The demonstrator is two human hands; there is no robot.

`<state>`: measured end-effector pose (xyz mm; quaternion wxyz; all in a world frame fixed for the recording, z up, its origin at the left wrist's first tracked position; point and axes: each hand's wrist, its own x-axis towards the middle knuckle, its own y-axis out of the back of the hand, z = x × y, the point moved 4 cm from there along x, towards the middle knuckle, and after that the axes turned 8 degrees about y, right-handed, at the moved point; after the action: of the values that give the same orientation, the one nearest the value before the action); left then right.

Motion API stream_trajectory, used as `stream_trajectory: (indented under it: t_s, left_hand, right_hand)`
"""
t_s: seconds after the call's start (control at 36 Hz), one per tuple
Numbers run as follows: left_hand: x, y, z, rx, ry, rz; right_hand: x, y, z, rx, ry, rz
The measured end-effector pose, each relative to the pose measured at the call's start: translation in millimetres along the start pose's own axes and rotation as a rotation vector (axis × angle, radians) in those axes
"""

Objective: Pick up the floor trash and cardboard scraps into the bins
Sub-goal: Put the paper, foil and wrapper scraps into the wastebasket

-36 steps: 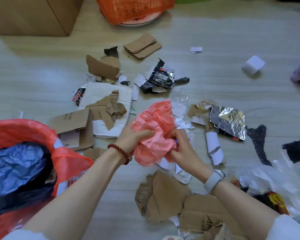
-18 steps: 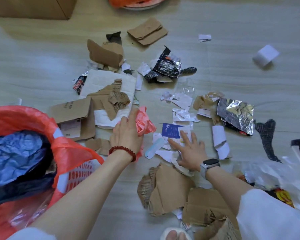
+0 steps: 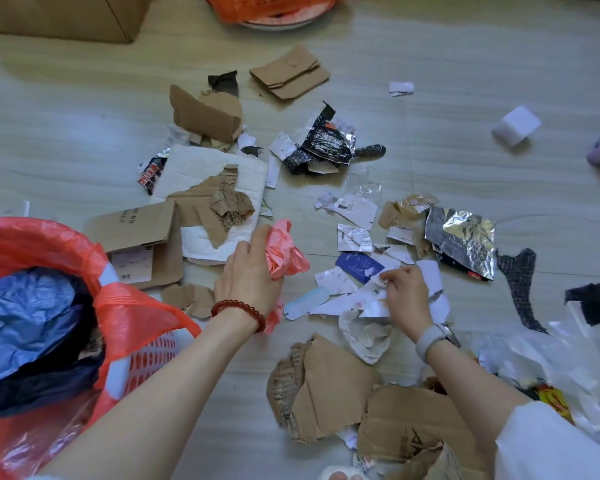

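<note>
Floor trash [image 3: 354, 216] lies scattered from nine to three o'clock. Our left hand [image 3: 248, 275] clutches the balled pink plastic [image 3: 284, 249], ready for the lined bin [image 3: 84, 306] at eight o'clock, while our right hand [image 3: 404, 294] pinches white paper scraps [image 3: 371, 299], gathering more first.

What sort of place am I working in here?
Probably a room in a home, seen at floor level: pale wood-look floor, a lined laundry-style basket serving as a bin, and a cardboard box standing by.
</note>
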<state>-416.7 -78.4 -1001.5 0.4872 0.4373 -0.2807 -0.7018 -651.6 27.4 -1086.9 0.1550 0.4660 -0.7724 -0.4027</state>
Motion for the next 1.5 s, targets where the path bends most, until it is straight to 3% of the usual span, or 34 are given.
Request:
stream_trajectory:
  t_s: [0.14, 0.28, 0.53, 0.81, 1.19, 1.5]
  left_hand:
    - [0.6, -0.9, 2.3, -0.003, -0.016, 0.000]
    - [1.6, -1.9, 0.9, -0.003, -0.011, -0.003]
    - [2.6, -0.6, -1.2, -0.009, -0.003, -0.008]
    - [1.9, 1.8, 1.7, -0.002, -0.001, -0.017]
    - [-1.4, 6.4, 3.6, -0.031, 0.004, -0.030]
    - [-26.5, 74.2, 27.6, -0.277, -0.123, 0.150]
  right_hand:
    - [5.2, 8.3, -21.2, -0.030, 0.091, -0.049]
    - [15.5, -7.7, -33.4, -0.096, 0.151, -0.231]
    - [10.4, -57.3, -28.1, -0.373, -0.131, -0.487]
    - [1.6, -66.0, -46.8, -0.345, -0.063, -0.349]
    - [-4.6, -45.0, -44.1, 0.093, -0.119, -0.203]
    - [-12.9, 18.1, -104.6, 0.381, -0.153, -0.087]
